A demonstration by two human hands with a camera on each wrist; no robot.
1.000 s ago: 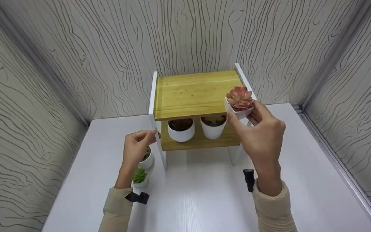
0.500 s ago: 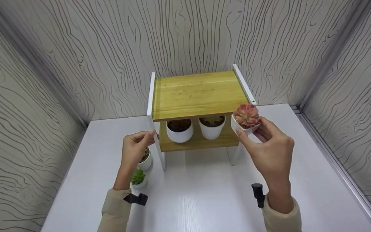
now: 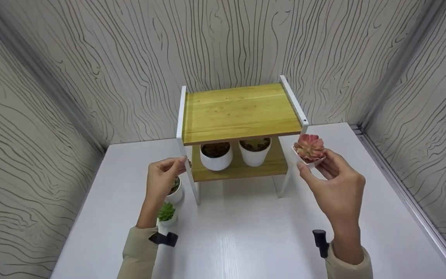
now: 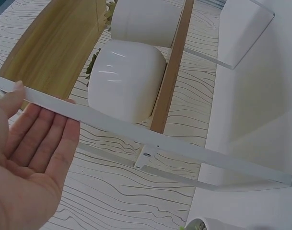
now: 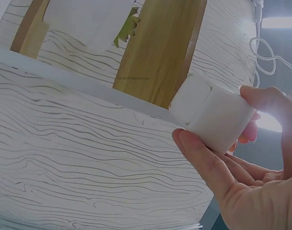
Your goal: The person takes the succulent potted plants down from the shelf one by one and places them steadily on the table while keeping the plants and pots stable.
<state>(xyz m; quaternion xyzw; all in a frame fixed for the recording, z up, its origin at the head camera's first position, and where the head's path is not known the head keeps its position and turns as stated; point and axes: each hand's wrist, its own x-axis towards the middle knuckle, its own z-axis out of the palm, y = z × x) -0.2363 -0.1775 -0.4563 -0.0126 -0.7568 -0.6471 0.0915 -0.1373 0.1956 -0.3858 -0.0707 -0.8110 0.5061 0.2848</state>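
My right hand point(image 3: 337, 188) holds a pink succulent point(image 3: 310, 148) in a small white pot point(image 5: 215, 112) between thumb and fingers, just off the shelf's front right corner. In the right wrist view the pot's underside shows, and most of the plant is hidden. My left hand point(image 3: 165, 182) pinches the white front left leg point(image 4: 107, 120) of the two-tier shelf, thumb on one side and fingers on the other. On the shelf's lower board point(image 3: 242, 170) stand a round white pot point(image 3: 216, 161) and a tapered white pot point(image 3: 254, 157). The top board point(image 3: 238, 112) bears nothing.
Left of the shelf, partly behind my left forearm, stand a potted plant point(image 3: 174, 193) and a small green succulent point(image 3: 166, 211). The white table point(image 3: 238, 240) is bordered by wood-grain panels point(image 3: 230, 42) at the back and sides.
My right hand has moved the pink succulent right and toward me, away from the top board's right front corner. The left hand stays on the shelf leg.
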